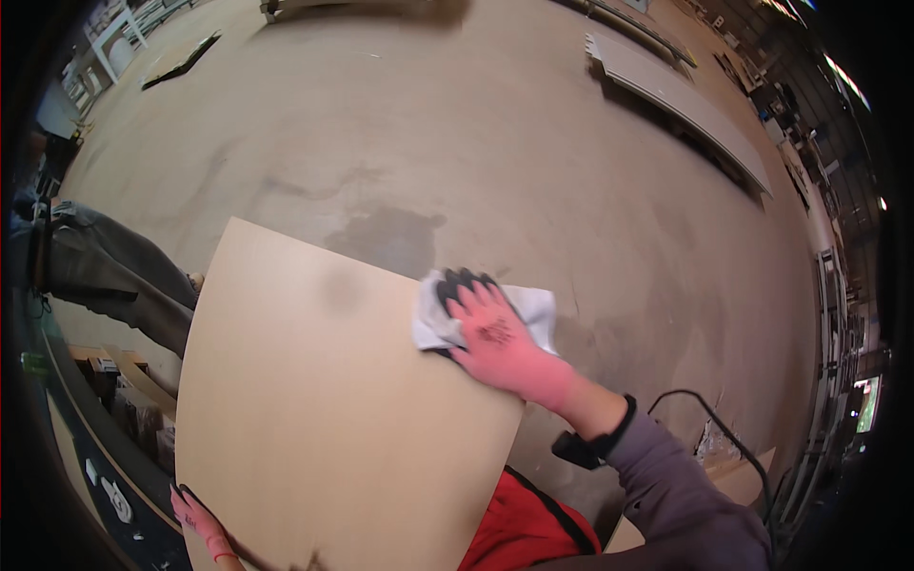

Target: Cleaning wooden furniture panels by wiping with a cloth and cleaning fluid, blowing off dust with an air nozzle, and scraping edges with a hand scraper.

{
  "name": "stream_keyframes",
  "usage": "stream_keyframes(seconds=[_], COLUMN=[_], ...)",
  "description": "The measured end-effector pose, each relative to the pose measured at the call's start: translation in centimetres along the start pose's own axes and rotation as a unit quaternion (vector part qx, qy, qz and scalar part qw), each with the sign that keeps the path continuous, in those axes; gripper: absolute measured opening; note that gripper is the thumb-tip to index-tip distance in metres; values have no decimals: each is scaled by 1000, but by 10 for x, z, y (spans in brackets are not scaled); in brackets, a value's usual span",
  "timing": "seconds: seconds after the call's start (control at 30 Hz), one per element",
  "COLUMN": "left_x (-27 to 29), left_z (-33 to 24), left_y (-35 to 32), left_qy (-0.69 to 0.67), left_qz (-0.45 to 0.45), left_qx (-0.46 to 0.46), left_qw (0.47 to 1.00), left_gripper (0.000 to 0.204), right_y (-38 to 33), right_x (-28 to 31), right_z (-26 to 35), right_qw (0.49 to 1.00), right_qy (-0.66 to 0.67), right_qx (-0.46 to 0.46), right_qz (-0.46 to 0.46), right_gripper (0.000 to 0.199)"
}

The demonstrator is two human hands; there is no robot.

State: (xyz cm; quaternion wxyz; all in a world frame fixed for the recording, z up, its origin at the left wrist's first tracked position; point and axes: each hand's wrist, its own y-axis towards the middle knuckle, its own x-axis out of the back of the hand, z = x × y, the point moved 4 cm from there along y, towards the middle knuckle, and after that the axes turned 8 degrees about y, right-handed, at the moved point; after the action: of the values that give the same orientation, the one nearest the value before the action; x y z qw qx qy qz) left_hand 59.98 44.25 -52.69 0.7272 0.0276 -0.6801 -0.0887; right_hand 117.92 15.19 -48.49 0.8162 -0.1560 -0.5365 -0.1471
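A large light-brown board (314, 419) fills the lower middle of the view, tilted up toward me. My right hand (500, 343), in a pink glove with dark fingertips, presses a white cloth (533, 309) flat against the board's upper right edge. My left hand (195, 519), also in a pink glove, grips the board's lower left edge with its fingers curled round it. A dull smudge shows on the board near its top.
A concrete floor (457, 143) with a dark damp patch lies beyond the board. Another person's legs in grey trousers (114, 276) stand at the left. Long grey panels (685, 105) lie at the far right. A black cable (724, 428) runs by my right arm.
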Motion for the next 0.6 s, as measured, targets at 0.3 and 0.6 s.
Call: stream_keyframes(seconds=[0.3,0.6], left_x=[10,12], left_z=[-14,-12], left_y=[-2,0], left_qy=[-50,-77], left_qz=[-10,-11], left_qx=[-34,-46], left_qw=[998,996], left_gripper=[40,39], right_y=[207,119], right_x=[-27,-8], right_z=[133,74], right_qw=[996,992], right_qy=[47,38], right_qx=[55,57], right_qz=[-49,-102], right_gripper=[55,39])
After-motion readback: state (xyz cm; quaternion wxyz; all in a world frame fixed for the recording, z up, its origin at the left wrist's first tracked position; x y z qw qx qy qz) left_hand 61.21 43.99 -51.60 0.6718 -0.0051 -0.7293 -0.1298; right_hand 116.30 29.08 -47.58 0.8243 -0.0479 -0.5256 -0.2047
